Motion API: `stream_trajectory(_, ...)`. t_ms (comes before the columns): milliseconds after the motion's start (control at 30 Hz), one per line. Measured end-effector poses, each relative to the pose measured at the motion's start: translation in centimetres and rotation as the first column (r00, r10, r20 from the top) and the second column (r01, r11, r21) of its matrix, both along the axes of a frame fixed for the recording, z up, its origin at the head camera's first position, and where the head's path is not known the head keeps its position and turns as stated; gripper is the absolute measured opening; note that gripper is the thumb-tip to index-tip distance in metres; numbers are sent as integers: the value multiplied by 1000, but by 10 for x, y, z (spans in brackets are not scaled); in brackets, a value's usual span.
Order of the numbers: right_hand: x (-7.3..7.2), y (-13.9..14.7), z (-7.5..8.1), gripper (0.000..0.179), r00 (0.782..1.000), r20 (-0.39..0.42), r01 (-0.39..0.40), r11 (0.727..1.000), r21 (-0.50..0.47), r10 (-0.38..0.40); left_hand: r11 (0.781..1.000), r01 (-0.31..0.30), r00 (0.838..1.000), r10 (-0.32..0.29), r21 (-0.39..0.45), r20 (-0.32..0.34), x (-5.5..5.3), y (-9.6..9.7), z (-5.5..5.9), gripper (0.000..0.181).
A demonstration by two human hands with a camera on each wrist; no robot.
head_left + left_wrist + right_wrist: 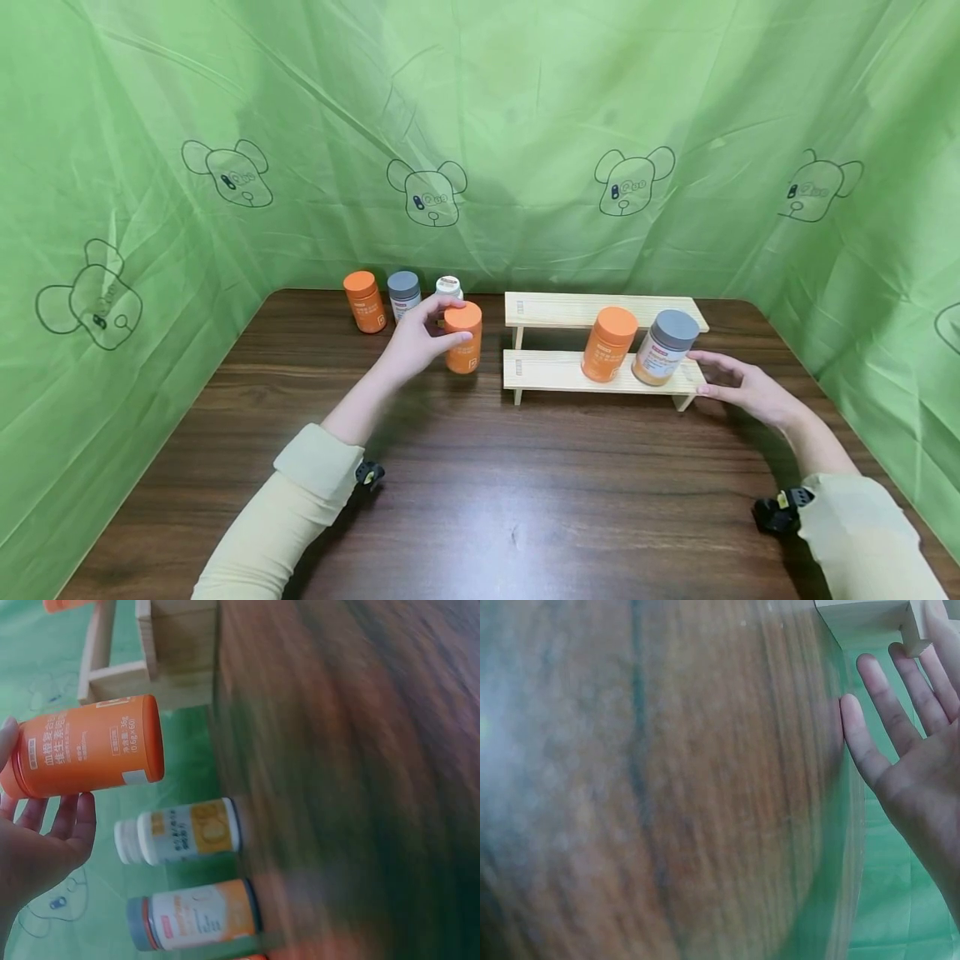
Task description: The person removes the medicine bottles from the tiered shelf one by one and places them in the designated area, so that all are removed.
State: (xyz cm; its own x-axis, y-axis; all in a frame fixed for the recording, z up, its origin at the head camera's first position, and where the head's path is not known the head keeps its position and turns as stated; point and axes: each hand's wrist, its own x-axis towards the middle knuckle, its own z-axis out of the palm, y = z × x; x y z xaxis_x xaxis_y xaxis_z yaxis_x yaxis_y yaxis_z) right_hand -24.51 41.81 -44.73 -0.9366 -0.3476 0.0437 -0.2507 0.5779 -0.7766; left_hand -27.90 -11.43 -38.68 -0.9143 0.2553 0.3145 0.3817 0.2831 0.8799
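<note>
An orange bottle (462, 346) is gripped near its cap by the left hand (415, 342), with the thumb laid across the front and the fingers curled round the far side. It stands upright, left of the two-tier wooden shelf (547, 309), and in the left wrist view its base appears raised off the bench (450, 475). For this step to be done well, the bottle should be held upright and moved slowly, with its base lifted above any tier edge before it is brought across. The white-capped bottle (448, 286) just behind should be given room, since it could be nudged by the fingers. On the lower tier, the orange-capped bottle (609, 346) and the grey-capped bottle (663, 352) stand side by side and could be knocked by a hurried approach.

The left forearm is angled forward and inward from the lower left, with the palm turned toward the bottle and the wrist roughly in line. The right hand (753, 393) is spread, its fingers extended and nothing grasped; the fingertips are placed at the shelf's right end, apparently touching it, though firm contact cannot be confirmed. Light pressure there would be enough for steadying.
</note>
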Motion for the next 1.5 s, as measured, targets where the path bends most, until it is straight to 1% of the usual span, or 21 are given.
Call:
stream_trajectory(100,0,0,0,57,1000,4,0,1000,-1,0,1000,-12,1000,12,-11,3,-3,-4,-6,47)
stream_trajectory(300,0,1,-1,57,1000,10,3,1000,-4,-2,999,-33,999,33,-6,34,-9,-10,-15,50)
stream_trajectory(433,-1,1,-1,57,1000,15,7,1000,2,-7,998,-57,997,59,-30,42,-15,-14,-21,48)
stream_trajectory(533,-1,1,-1,57,1000,11,4,1000,1,-4,997,-59,997,62,-48,48,-19,-16,-25,46)
stream_trajectory(733,0,-1,0,57,1000,4,3,1000,1,-3,996,-65,994,70,-61,84,-22,-20,-29,44)
stream_trajectory(900,0,-1,1,57,1000,15,12,1000,14,-12,997,-57,992,62,-50,106,-24,-20,-31,45)
stream_trajectory(1100,-1,0,0,57,1000,7,12,1000,19,-12,999,-47,992,47,-6,117,-24,-19,-32,48)
stream_trajectory(1167,-1,0,0,56,1000,-1,10,1000,18,-10,999,-33,992,31,16,120,-24,-19,-32,49)
stream_trajectory(1200,-1,1,0,56,1000,-4,10,1000,17,-10,999,-28,991,25,27,131,-25,-19,-31,50)
stream_trajectory(1233,-1,1,0,56,1000,-7,9,1000,15,-9,999,-21,990,17,33,138,-22,-18,-27,50)
stream_trajectory(1333,-1,1,-1,56,1000,-9,7,1000,12,-7,999,-12,990,6,45,140,-21,-18,-26,50)
stream_trajectory(1400,-1,1,-1,56,1000,-8,10,1000,18,-10,999,-16,990,11,32,140,-20,-18,-24,50)
stream_trajectory(1433,-1,1,-1,56,1000,-7,11,1000,19,-11,1000,-18,992,16,20,128,-19,-18,-23,50)
stream_trajectory(1467,-1,1,-1,56,1000,-7,13,1000,21,-13,1000,-26,993,25,11,119,-21,-18,-25,50)
stream_trajectory(1500,-1,1,-1,56,1000,-7,14,1000,24,-14,1000,-30,993,30,1,113,-20,-18,-23,51)
